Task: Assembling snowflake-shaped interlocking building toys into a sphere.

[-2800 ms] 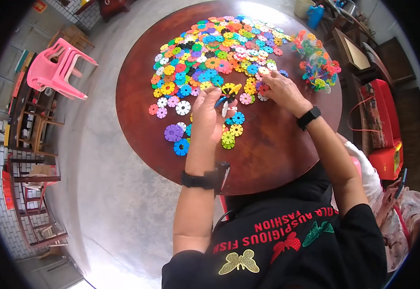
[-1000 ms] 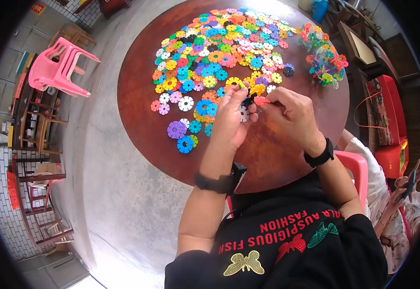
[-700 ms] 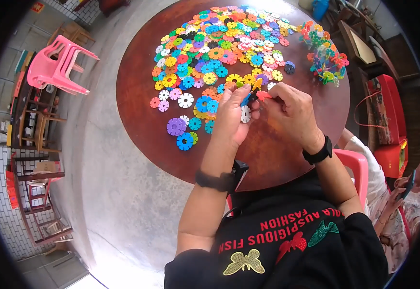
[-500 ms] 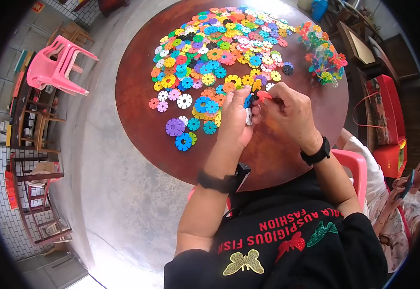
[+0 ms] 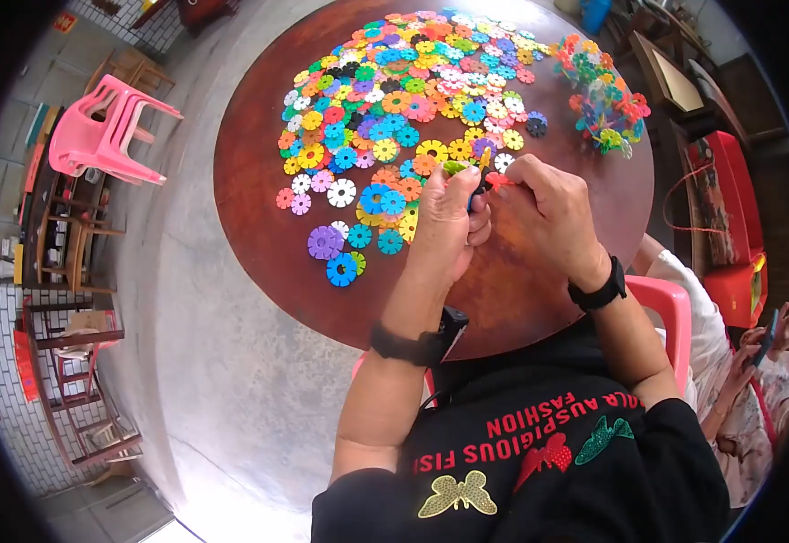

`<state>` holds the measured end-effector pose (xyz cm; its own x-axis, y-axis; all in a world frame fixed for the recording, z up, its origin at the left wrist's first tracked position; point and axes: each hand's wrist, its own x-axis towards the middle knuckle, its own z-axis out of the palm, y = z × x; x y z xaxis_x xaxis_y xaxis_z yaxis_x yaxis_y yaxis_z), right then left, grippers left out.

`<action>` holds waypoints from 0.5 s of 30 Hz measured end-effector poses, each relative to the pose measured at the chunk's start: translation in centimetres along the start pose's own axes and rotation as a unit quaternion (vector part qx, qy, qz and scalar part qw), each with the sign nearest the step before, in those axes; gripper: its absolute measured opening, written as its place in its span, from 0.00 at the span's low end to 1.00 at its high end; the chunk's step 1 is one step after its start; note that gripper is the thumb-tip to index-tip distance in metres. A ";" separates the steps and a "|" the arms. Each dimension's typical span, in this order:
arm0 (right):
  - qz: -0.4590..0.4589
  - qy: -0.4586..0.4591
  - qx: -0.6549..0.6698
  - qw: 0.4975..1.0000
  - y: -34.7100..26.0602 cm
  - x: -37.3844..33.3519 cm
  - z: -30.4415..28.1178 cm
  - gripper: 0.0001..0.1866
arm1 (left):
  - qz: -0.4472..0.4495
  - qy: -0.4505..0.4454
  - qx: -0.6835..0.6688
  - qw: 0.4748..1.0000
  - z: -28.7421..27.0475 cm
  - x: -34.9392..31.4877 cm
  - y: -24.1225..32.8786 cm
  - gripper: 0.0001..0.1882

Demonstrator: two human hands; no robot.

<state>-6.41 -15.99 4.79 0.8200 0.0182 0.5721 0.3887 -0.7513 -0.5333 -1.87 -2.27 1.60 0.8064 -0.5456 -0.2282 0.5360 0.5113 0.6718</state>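
My left hand (image 5: 450,217) is closed around a small cluster of joined plastic flower discs (image 5: 479,178), with black, yellow, green and blue parts peeking out. Its inner part is hidden by my fingers. Close beside it, my right hand (image 5: 553,210) pinches a red-orange flower disc (image 5: 498,181) against the cluster's edge; whether the two are slotted together I cannot tell. A large heap of notched flower discs (image 5: 394,100) in many colours spreads over the table beyond my hands. A purple disc (image 5: 325,242) and a blue disc (image 5: 341,271) lie at its near left.
The round brown table (image 5: 259,195) bears everything. At its far right stands a ball-like construction of joined discs (image 5: 604,104). Stacked pink chairs (image 5: 105,127) stand on the left. A seated person (image 5: 729,389) on the right holds a phone, near a red bag (image 5: 729,204).
My left hand has rolled its fingers further over the cluster, hiding the white disc that showed before. My right hand stays close by with the red-orange disc.
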 end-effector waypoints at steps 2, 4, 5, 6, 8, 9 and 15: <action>0.005 0.002 0.008 1.000 0.0 0.0 0.1 0.08 | 0.001 0.000 -0.005 1.000 -0.1 0.0 -0.1 0.06; 0.008 0.004 0.018 1.000 0.2 -0.1 0.3 0.08 | 0.004 0.001 -0.009 1.000 -0.1 0.0 0.0 0.06; 0.016 0.006 0.025 1.000 0.2 -0.1 0.4 0.08 | 0.002 0.000 -0.015 1.000 -0.1 0.0 0.0 0.06; 0.024 0.007 0.030 0.999 0.4 -0.3 0.5 0.08 | -0.002 -0.002 -0.021 1.000 0.0 0.0 0.0 0.06; 0.033 0.015 0.043 0.998 0.8 -0.7 1.1 0.08 | -0.005 -0.008 -0.027 1.000 0.2 0.0 -0.1 0.06; 0.039 0.022 0.057 0.997 1.0 -0.8 1.3 0.07 | -0.006 -0.013 -0.033 0.999 0.2 0.0 -0.1 0.06; 0.135 -0.033 0.125 0.982 1.8 0.2 1.6 0.06 | 0.040 0.049 -0.014 0.998 0.4 0.4 -0.5 0.08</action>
<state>-4.88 -16.33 2.95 0.9293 -0.1112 0.3523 0.2378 -0.5498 -0.8007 -1.97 -3.00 1.43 0.8669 -0.4347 -0.2439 0.4744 0.5695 0.6712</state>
